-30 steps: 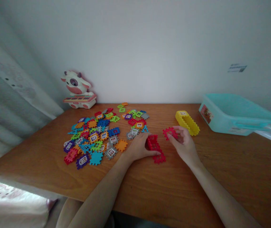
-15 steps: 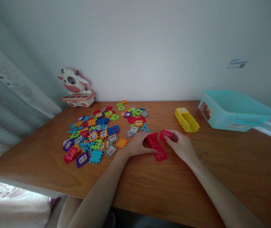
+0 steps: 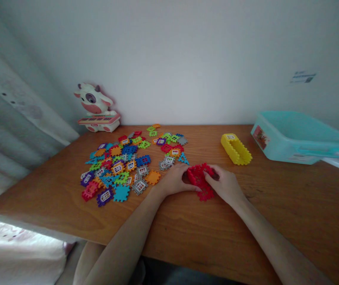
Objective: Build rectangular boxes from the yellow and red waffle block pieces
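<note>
Joined red building tiles (image 3: pixel 204 193) with toothed edges and holes are held just over the table in front of me. My left hand (image 3: pixel 177 182) grips their left side, thumb along the near edge and fingers behind. From the right, my right hand (image 3: pixel 225 184) pinches another red tile, which now meets the top right of the joined ones. Whether its teeth are locked in, I cannot tell; my fingers cover part of it. A yellow tile structure (image 3: pixel 236 150), long and open along its top, stands farther back on the right.
Loose coloured tiles (image 3: pixel 121 193) lie in a wide heap on the left of the wooden table (image 3: pixel 187 229). Behind them a cow-shaped toy keyboard (image 3: pixel 98 114) stands by the wall. A turquoise bin (image 3: pixel 294 144) sits at the back right.
My right hand has brought its red tile leftward against the joined red tiles; a gap showed between them before. My left hand keeps its grip. The view has shifted slightly.
</note>
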Motion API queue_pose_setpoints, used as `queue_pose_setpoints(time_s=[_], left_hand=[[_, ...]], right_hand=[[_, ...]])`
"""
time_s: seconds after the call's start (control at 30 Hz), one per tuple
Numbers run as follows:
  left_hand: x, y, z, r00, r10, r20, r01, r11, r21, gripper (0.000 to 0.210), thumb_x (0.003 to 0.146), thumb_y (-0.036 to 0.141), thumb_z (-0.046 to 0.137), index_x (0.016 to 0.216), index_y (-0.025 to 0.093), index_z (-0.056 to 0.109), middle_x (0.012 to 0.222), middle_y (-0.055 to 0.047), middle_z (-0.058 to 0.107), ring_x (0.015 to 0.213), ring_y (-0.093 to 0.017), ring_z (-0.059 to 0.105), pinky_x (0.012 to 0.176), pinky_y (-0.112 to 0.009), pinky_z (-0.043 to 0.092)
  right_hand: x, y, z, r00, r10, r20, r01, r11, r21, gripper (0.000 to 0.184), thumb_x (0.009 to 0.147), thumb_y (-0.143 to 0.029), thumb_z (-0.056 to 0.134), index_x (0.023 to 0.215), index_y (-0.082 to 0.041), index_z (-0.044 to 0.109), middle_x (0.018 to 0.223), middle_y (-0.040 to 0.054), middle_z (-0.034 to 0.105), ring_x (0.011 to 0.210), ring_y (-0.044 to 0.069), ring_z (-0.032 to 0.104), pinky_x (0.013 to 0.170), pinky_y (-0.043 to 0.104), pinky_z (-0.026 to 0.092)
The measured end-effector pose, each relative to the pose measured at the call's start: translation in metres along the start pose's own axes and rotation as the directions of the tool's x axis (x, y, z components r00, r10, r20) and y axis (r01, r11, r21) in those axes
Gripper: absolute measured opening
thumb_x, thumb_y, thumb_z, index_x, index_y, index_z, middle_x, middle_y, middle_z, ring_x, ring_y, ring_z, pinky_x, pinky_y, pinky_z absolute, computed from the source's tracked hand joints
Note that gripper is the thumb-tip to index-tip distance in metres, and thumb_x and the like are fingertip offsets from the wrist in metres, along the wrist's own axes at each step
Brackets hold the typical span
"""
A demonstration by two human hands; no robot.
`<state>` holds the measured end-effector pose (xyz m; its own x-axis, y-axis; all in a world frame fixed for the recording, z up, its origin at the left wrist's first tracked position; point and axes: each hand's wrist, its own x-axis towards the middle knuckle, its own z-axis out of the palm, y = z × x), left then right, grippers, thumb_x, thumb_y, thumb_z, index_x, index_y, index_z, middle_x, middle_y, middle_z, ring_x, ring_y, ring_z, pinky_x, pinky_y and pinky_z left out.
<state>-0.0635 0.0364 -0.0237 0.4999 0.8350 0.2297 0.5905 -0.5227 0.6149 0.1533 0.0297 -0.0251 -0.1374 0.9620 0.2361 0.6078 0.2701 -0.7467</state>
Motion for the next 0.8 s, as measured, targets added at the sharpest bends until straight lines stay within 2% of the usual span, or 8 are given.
queue_pose_setpoints(time_s=[0.13, 0.37, 0.53, 0.8], left_hand=[[0.0007, 0.006, -0.0009, 0.999, -0.041, 0.035, 0.042, 0.999, -0.006, 0.056, 0.068, 0.063, 0.082, 0.104, 0.021, 0.071, 0.102, -0.006, 0.073, 0.097, -0.025, 0.064, 0.088, -0.035, 0.047], [0.0009, 0.0081, -0.0012, 0.997, -0.066, 0.031, 0.066, 0.997, -0.024, 0.054, 0.067, 0.061, 0.084, 0.101, 0.021, 0.072, 0.101, -0.005, 0.074, 0.093, -0.023, 0.065, 0.082, -0.032, 0.046], [0.001, 0.0082, -0.0013, 0.997, -0.076, 0.031, 0.077, 0.997, -0.031, 0.051, 0.068, 0.059, 0.085, 0.098, 0.02, 0.072, 0.099, -0.005, 0.074, 0.091, -0.023, 0.066, 0.083, -0.033, 0.047], [0.0013, 0.0063, -0.0007, 0.998, -0.059, 0.015, 0.06, 0.998, -0.037, 0.056, 0.067, 0.061, 0.084, 0.103, 0.021, 0.071, 0.103, -0.005, 0.074, 0.094, -0.024, 0.066, 0.086, -0.034, 0.048]], right_hand=[[-0.0003, -0.004, -0.0035, 0.995, -0.062, 0.083, 0.067, 0.996, -0.061, 0.03, 0.091, -0.034, 0.05, 0.097, -0.021, 0.076, 0.09, 0.007, 0.081, 0.077, 0.024, 0.074, 0.066, 0.031, 0.052], [-0.0012, -0.0072, -0.0088, 0.988, -0.082, 0.134, 0.094, 0.992, -0.085, 0.029, 0.091, -0.034, 0.05, 0.091, -0.02, 0.075, 0.084, 0.0066, 0.08, 0.069, 0.021, 0.071, 0.063, 0.029, 0.047], [0.0003, -0.0043, -0.0083, 0.988, -0.094, 0.124, 0.113, 0.981, -0.159, 0.028, 0.09, -0.033, 0.05, 0.08, -0.02, 0.073, 0.077, 0.0062, 0.077, 0.064, 0.02, 0.067, 0.06, 0.028, 0.043], [0.0019, -0.0024, -0.0087, 0.991, -0.113, 0.075, 0.128, 0.964, -0.234, 0.026, 0.087, -0.034, 0.05, 0.071, -0.022, 0.067, 0.068, 0.0047, 0.07, 0.061, 0.02, 0.062, 0.058, 0.029, 0.041]])
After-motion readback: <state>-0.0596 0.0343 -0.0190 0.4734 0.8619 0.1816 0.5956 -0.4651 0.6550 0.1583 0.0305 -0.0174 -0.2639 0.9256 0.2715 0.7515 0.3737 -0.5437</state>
